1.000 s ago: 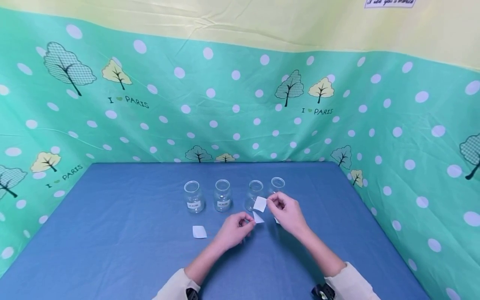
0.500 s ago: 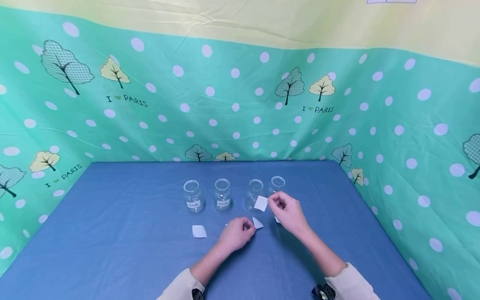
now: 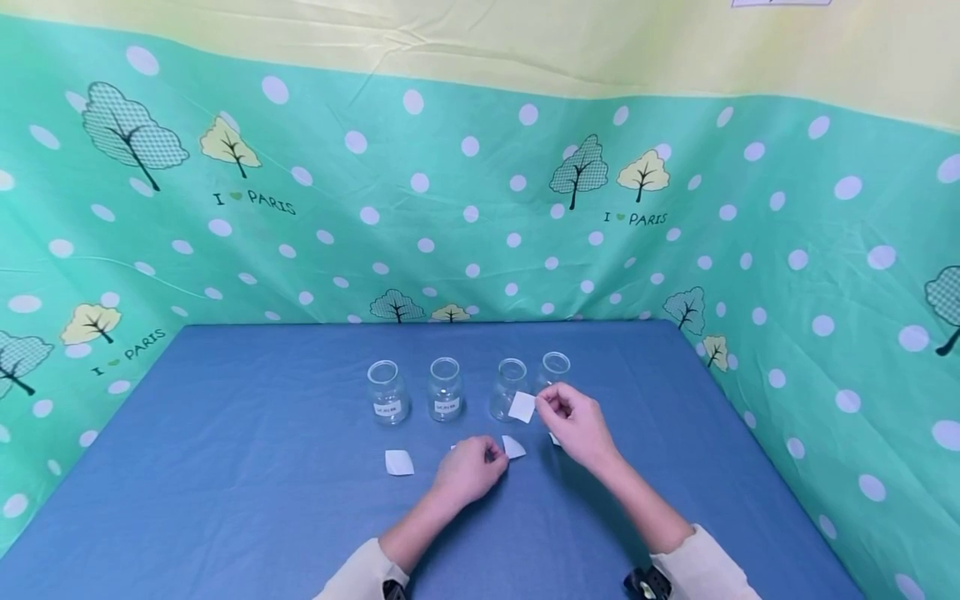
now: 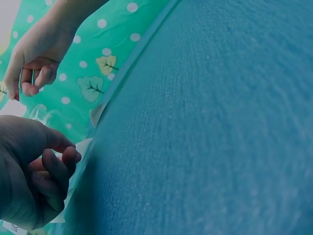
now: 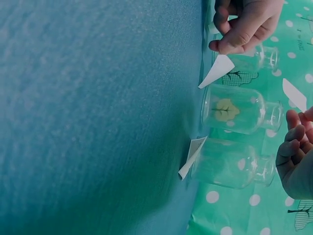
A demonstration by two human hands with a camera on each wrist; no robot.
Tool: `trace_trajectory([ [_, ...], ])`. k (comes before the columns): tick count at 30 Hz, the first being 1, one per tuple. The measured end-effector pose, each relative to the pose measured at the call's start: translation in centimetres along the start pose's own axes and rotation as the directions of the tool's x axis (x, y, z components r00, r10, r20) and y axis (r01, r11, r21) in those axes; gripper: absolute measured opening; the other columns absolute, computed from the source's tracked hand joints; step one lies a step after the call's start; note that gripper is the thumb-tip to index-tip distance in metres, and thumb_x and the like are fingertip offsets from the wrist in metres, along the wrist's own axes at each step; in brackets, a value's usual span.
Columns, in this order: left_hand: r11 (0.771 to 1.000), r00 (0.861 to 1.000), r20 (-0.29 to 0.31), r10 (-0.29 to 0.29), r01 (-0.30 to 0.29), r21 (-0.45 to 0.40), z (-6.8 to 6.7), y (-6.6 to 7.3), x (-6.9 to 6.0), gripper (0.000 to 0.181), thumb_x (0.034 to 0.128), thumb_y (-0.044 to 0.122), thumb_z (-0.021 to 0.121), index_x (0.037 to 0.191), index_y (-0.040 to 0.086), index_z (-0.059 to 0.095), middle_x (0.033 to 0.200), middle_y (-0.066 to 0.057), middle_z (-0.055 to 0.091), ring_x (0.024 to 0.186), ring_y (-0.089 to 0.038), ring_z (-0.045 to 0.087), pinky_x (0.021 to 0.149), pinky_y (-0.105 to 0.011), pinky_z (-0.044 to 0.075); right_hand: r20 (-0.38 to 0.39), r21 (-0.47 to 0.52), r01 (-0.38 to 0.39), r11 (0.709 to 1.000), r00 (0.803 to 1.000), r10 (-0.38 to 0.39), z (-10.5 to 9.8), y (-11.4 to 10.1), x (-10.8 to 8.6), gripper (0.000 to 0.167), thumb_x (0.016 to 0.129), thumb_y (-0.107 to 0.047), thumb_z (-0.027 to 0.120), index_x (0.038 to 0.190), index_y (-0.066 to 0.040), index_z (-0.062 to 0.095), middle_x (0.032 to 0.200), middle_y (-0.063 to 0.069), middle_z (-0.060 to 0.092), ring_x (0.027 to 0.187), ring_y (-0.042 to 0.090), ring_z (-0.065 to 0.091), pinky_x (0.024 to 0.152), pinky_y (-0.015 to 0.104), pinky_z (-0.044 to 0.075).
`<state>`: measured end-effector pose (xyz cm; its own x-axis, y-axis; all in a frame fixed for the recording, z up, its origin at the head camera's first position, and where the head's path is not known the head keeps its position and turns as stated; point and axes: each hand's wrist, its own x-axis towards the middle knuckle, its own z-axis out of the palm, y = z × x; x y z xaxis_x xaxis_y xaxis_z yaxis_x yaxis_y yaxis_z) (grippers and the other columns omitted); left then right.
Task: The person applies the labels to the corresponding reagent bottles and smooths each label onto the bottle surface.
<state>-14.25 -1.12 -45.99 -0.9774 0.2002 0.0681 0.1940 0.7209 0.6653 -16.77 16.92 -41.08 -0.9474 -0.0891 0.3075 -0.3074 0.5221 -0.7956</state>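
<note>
1. Head view, hours read from the left hand (image 3: pixel 468 469): four glass jars stand on the blue tablecloth (image 3: pixel 225 500). The ten o'clock jar (image 3: pixel 386 392) and the eleven o'clock jar (image 3: pixel 446 387) already wear printed labels; the one o'clock jar (image 3: pixel 506 387) and the jar just past one (image 3: pixel 551 379) are partly hidden. At two, the right hand (image 3: pixel 576 429) pinches a white square label (image 3: pixel 522 407) before the one o'clock jar; I can't tell whether they touch. The left hand pinches a paper slip (image 3: pixel 513 447), probably peeled backing; a flat slip (image 3: pixel 400 462) lies at nine.

2. Left wrist view: the hands are apart, the left at eight o'clock, the right at ten.

3. Right wrist view: the nearest jars, at three and four o'clock, show no label; a curled slip (image 5: pixel 191 155) sits before the lower. I'd judge the labelling half done, two jars left.
</note>
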Motion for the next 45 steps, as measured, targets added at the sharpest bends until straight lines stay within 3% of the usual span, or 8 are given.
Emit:
trace_trajectory([
  [14,1.0,1.0,0.018,-0.011,0.011,0.009,-0.7,-0.4,-0.2,0.013,0.0802,0.026,0.063,0.07,0.017,0.062,0.064,0.006,0.056,0.055,-0.009,0.047,0.052,-0.025,0.037,0.0,-0.006,0.001,1.0,1.0,-0.001,-0.1,-0.1,-0.1,0.005,0.088,-0.015,0.063,0.084,-0.013,0.066,0.065,-0.002,0.057,0.056,0.006,0.047,0.054,0.02,0.04],
  [22,1.0,1.0,0.015,-0.018,0.018,-0.019,-1.3,-0.7,-0.1,0.011,0.0799,0.027,0.062,0.075,0.016,0.064,0.057,0.008,0.051,0.052,-0.007,0.046,0.05,-0.024,0.036,0.004,-0.024,0.01,1.0,1.0,-0.01,-0.1,0.1,-0.2,0.005,0.088,-0.015,0.062,0.084,-0.015,0.065,0.065,-0.004,0.056,0.057,0.006,0.047,0.054,0.021,0.041],
  [29,0.995,0.999,0.025,-0.032,0.034,-0.093,-1.8,-0.9,0.1,0.013,0.082,0.028,0.062,0.08,0.016,0.064,0.058,0.008,0.054,0.05,-0.005,0.048,0.051,-0.023,0.037,0.006,-0.048,0.025,0.999,1.0,-0.025,0.0,0.3,-0.2,0.004,0.087,-0.013,0.063,0.084,-0.013,0.065,0.065,-0.004,0.056,0.057,0.005,0.047,0.054,0.02,0.04],
  [35,0.985,1.0,0.013,-0.012,0.014,-0.17,-2.2,-1.2,0.5,0.013,0.0837,0.026,0.063,0.083,0.013,0.066,0.064,0.006,0.058,0.053,-0.005,0.049,0.054,-0.023,0.039,0.003,-0.07,0.034,0.997,0.999,-0.034,0.1,0.3,-0.3,0.004,0.087,-0.014,0.063,0.084,-0.014,0.065,0.065,-0.005,0.056,0.057,0.005,0.047,0.054,0.02,0.04],
  [45,0.952,1.0,-0.027,-0.002,-0.006,-0.306,-3.1,-1.2,0.6,0.012,0.0843,0.022,0.065,0.09,0.012,0.066,0.074,0.001,0.061,0.063,-0.007,0.053,0.06,-0.023,0.043,-0.019,-0.16,0.098,0.982,0.995,-0.102,0.7,0.8,-0.5,0.006,0.086,-0.014,0.063,0.081,-0.015,0.066,0.064,-0.008,0.056,0.056,0.002,0.046,0.054,0.019,0.041],
])
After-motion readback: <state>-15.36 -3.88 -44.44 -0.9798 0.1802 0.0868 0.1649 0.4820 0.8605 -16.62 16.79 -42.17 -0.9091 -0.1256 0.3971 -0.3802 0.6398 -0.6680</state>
